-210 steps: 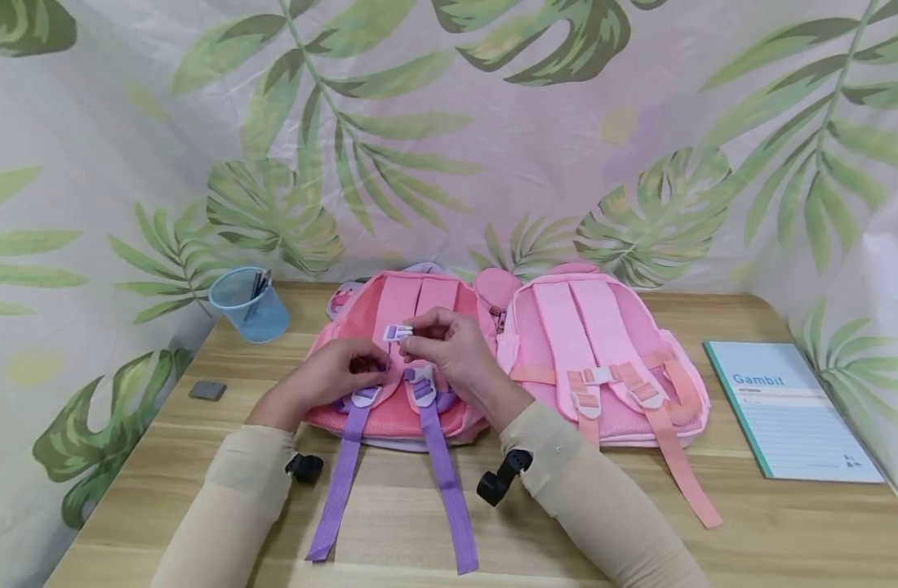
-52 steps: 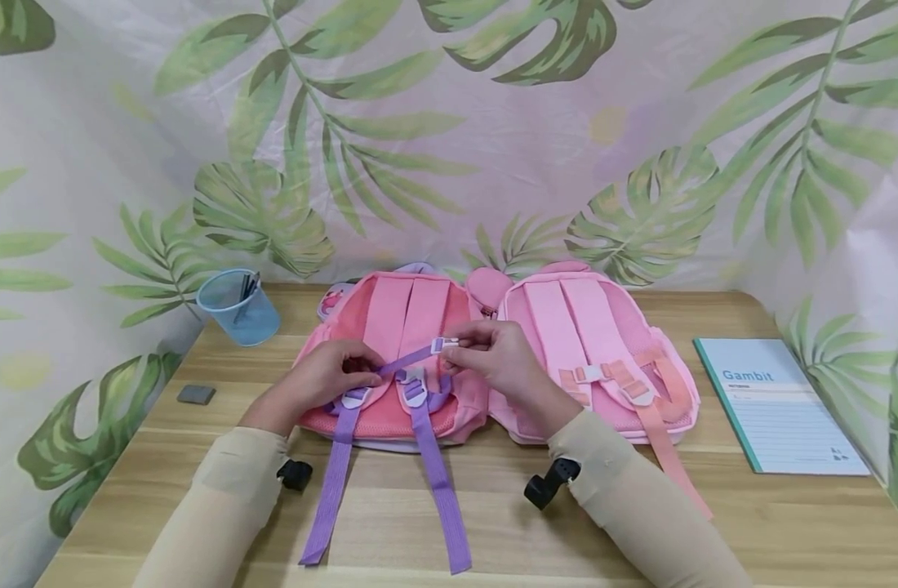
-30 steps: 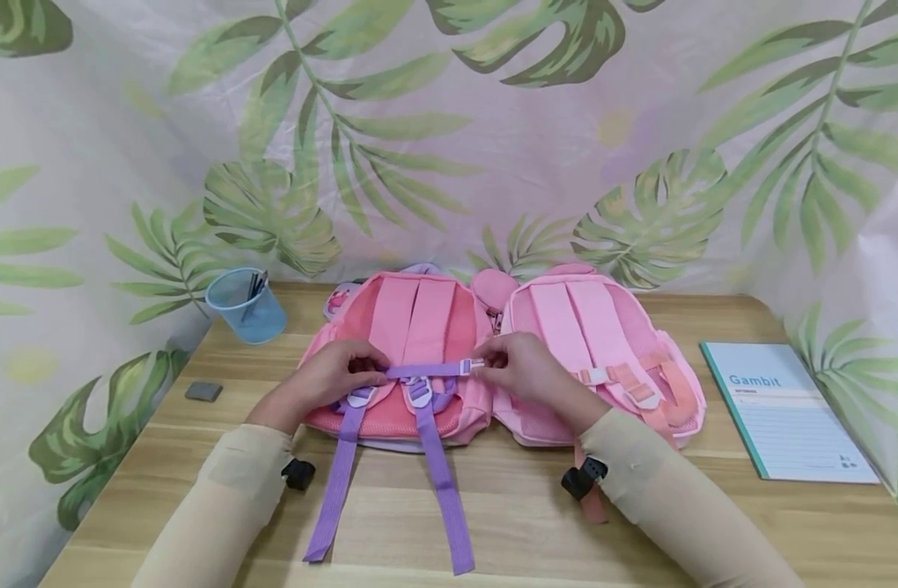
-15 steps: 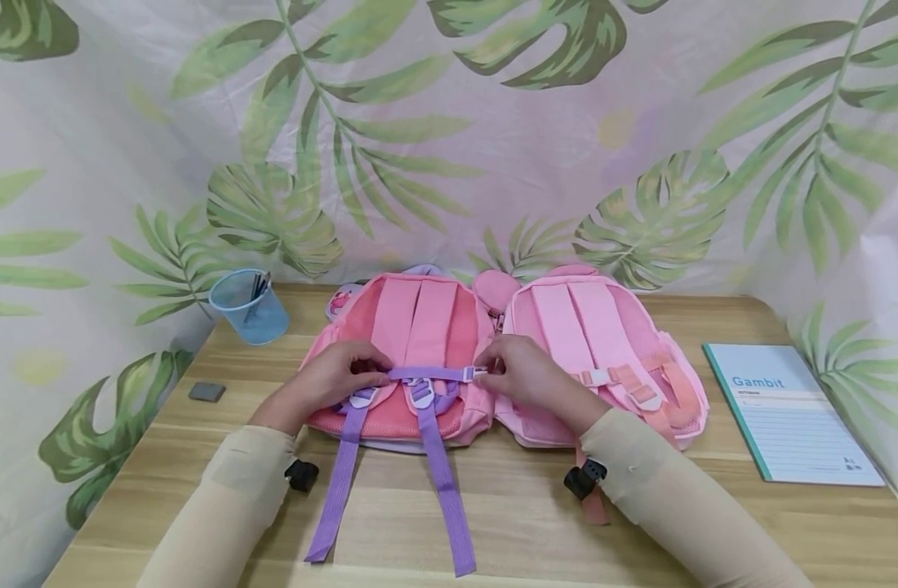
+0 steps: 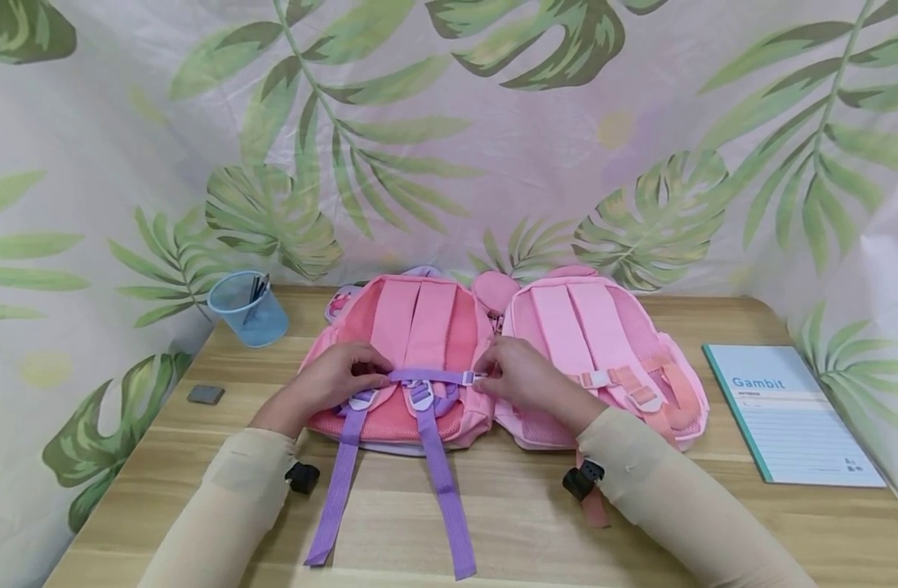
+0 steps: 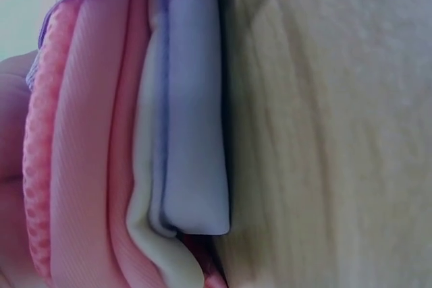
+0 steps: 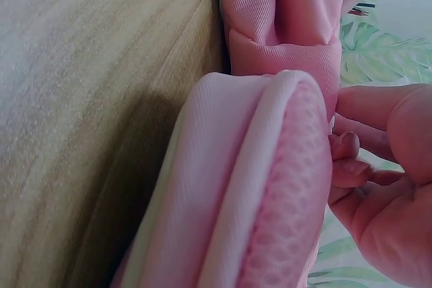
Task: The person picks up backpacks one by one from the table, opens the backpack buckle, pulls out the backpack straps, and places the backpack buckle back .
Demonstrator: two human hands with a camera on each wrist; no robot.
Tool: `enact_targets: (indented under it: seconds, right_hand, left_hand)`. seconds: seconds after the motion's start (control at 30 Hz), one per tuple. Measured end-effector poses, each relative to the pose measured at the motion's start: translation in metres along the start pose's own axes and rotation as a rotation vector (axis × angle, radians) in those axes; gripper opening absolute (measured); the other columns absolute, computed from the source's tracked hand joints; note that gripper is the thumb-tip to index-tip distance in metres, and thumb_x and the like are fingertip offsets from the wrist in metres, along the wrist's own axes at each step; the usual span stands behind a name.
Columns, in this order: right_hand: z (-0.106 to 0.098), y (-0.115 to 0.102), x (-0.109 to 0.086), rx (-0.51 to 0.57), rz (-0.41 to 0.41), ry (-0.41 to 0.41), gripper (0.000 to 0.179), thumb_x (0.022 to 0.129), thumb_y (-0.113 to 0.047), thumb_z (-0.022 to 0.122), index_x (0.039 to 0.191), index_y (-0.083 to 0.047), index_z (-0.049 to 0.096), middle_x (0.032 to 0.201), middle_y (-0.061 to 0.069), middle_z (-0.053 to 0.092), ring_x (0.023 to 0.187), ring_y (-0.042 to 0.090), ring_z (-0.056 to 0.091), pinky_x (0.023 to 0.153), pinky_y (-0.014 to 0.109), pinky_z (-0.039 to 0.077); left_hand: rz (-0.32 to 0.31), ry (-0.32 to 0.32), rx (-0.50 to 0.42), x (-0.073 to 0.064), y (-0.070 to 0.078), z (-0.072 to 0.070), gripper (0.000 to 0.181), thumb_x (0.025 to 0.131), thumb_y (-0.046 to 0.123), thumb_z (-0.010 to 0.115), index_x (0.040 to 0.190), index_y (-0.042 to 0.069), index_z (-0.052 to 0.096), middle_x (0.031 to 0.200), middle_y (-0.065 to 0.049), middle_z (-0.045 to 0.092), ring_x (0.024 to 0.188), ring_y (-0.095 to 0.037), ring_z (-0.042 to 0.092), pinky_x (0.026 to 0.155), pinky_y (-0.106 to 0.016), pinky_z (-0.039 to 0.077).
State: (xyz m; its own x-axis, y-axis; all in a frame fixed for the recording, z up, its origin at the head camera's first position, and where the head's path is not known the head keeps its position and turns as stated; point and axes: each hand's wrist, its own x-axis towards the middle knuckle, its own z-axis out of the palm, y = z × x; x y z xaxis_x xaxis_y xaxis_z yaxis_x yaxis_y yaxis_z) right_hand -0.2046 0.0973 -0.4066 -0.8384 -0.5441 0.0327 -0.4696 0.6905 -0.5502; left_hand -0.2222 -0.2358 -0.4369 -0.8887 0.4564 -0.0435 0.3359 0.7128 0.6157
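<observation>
Thumb and fingers of my left hand point(image 5: 342, 374) pinch the left end of a purple strap point(image 5: 428, 375). The strap lies taut and level across the back of a coral-pink backpack point(image 5: 467, 327). At its right end sits a white plastic buckle point(image 5: 469, 378), which my right hand point(image 5: 530, 376) pinches at its outer end. Below the strap, two white strap adjusters point(image 5: 422, 396) carry purple tails that hang down onto the table. In the right wrist view the fingertips point(image 7: 351, 145) are partly hidden behind a pale pink backpack point(image 7: 270, 200).
The pale pink backpack, with a joined white buckle point(image 5: 596, 378) and orange straps, lies against the coral one. A blue mesh pen cup point(image 5: 261, 322) and a grey eraser-like block point(image 5: 206, 394) stand left. A notebook point(image 5: 794, 433) lies right on the wooden table point(image 5: 390, 523).
Since the earliest frame my right hand has carried the buckle right and down, drawing the purple strap straight. My left hand has stayed nearly in place. In the last half second little has moved.
</observation>
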Motion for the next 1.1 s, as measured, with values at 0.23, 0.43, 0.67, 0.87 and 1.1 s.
enact_targets:
  seconds: [0.23, 0.43, 0.67, 0.87, 1.1]
  right_hand:
    - [0.001, 0.001, -0.005, 0.017, 0.047, 0.016, 0.016, 0.093, -0.015, 0.085, 0.105, -0.005, 0.083, 0.103, 0.008, 0.075, 0.103, 0.026, 0.07, 0.101, 0.045, 0.056]
    - [-0.002, 0.002, -0.013, 0.057, 0.072, 0.05, 0.028, 0.095, -0.017, 0.083, 0.119, -0.003, 0.08, 0.104, 0.008, 0.071, 0.095, 0.02, 0.065, 0.088, 0.036, 0.057]
    - [-0.015, 0.011, -0.03, 0.084, 0.038, 0.112, 0.027, 0.099, -0.018, 0.077, 0.122, -0.002, 0.077, 0.106, 0.008, 0.074, 0.091, 0.018, 0.065, 0.082, 0.032, 0.054]
    - [-0.029, 0.023, -0.046, 0.091, 0.022, 0.145, 0.019, 0.1, -0.014, 0.075, 0.115, -0.004, 0.079, 0.102, 0.006, 0.076, 0.09, 0.016, 0.066, 0.08, 0.031, 0.054]
    - [-0.049, 0.04, -0.067, 0.053, 0.04, 0.147, 0.016, 0.102, -0.014, 0.073, 0.114, -0.005, 0.079, 0.098, 0.002, 0.075, 0.091, 0.015, 0.064, 0.078, 0.031, 0.052]
  left_hand:
    - [-0.001, -0.004, -0.008, -0.001, 0.003, 0.003, 0.017, 0.1, 0.019, 0.079, 0.117, 0.016, 0.081, 0.112, 0.0, 0.078, 0.103, -0.016, 0.067, 0.097, -0.041, 0.056]
    - [-0.001, 0.004, 0.011, -0.003, 0.009, 0.003, 0.017, 0.102, 0.022, 0.077, 0.118, 0.016, 0.079, 0.11, 0.001, 0.076, 0.099, -0.015, 0.064, 0.094, -0.039, 0.055]
    - [-0.011, 0.095, 0.009, -0.002, 0.025, 0.001, 0.02, 0.104, 0.025, 0.074, 0.118, 0.012, 0.078, 0.106, -0.002, 0.076, 0.096, -0.017, 0.065, 0.091, -0.04, 0.056]
    - [0.039, 0.15, -0.034, 0.003, 0.052, -0.001, 0.017, 0.106, 0.022, 0.07, 0.115, 0.01, 0.078, 0.105, -0.003, 0.075, 0.096, -0.018, 0.064, 0.087, -0.037, 0.054]
    - [0.107, 0.12, -0.019, 0.02, 0.09, 0.007, 0.017, 0.105, 0.023, 0.072, 0.114, 0.011, 0.078, 0.102, 0.001, 0.075, 0.095, -0.016, 0.066, 0.09, -0.04, 0.056]
